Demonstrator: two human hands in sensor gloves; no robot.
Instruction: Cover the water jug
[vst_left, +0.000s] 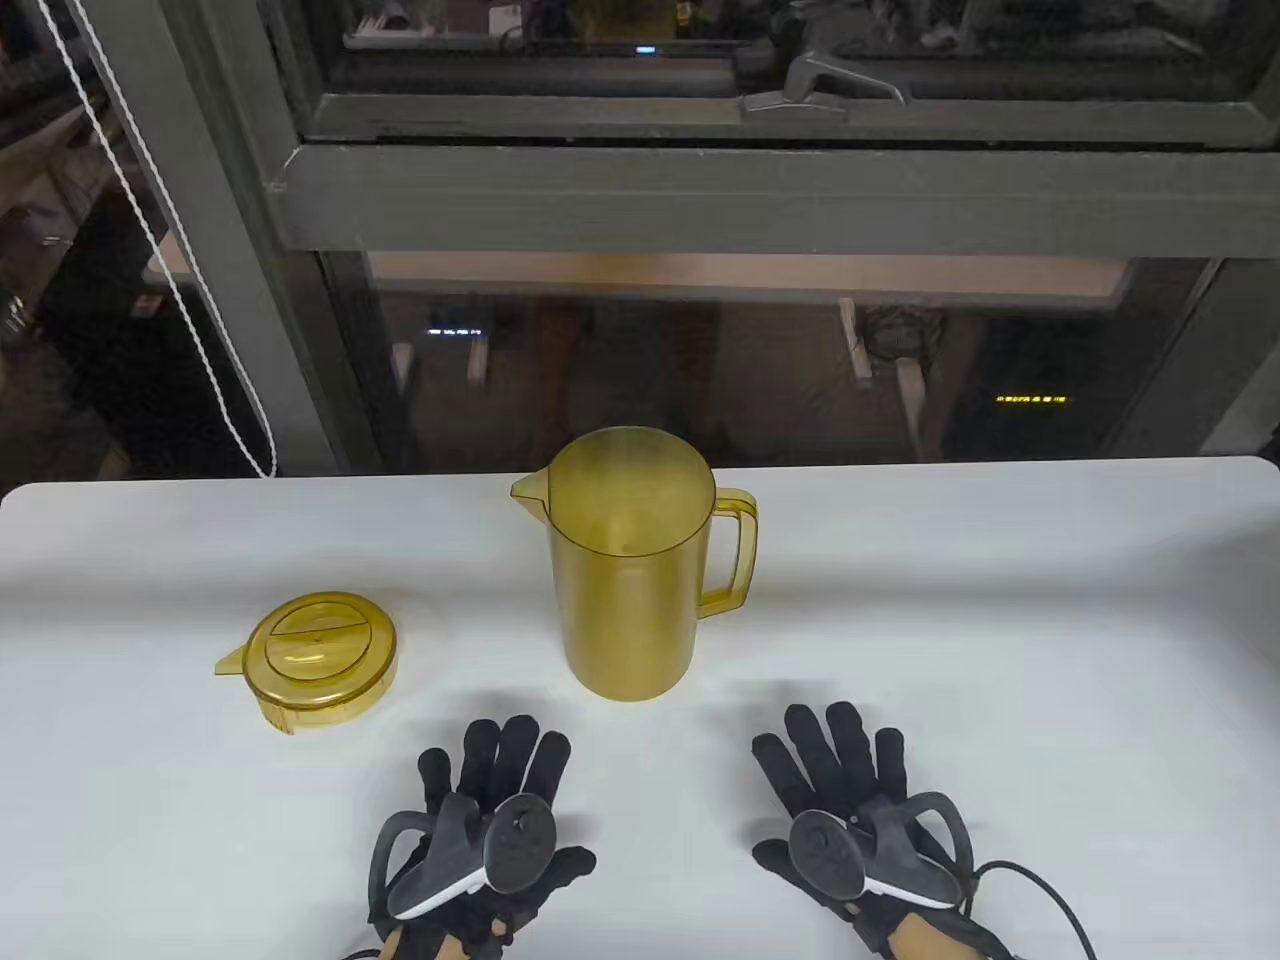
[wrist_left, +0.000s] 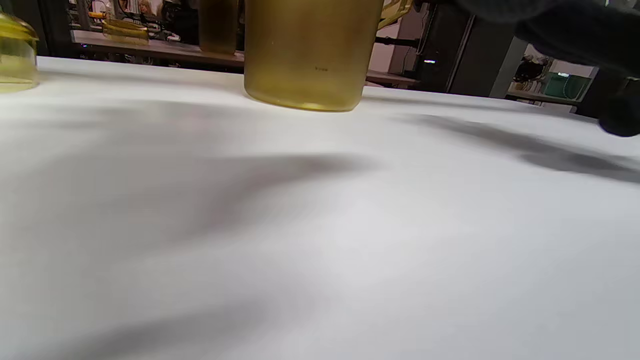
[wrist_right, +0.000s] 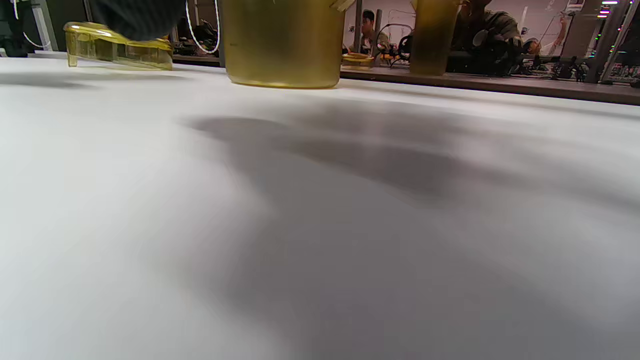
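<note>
A tall translucent yellow water jug (vst_left: 628, 570) stands upright and uncovered in the middle of the white table (vst_left: 1000, 640), spout to the left, handle to the right. Its round yellow lid (vst_left: 318, 660) lies flat on the table to the jug's left. My left hand (vst_left: 495, 775) lies flat near the front edge, fingers straight, just below and left of the jug. My right hand (vst_left: 835, 760) lies flat the same way, below and right of it. Neither touches anything but the table. The wrist views show the jug's base (wrist_left: 307, 65) (wrist_right: 282, 45) and the lid (wrist_right: 117, 47) from table height.
A dark window frame (vst_left: 760, 190) rises behind the table's far edge. A white cord loop (vst_left: 185, 300) hangs at the back left. A cable (vst_left: 1050, 900) trails from the right glove.
</note>
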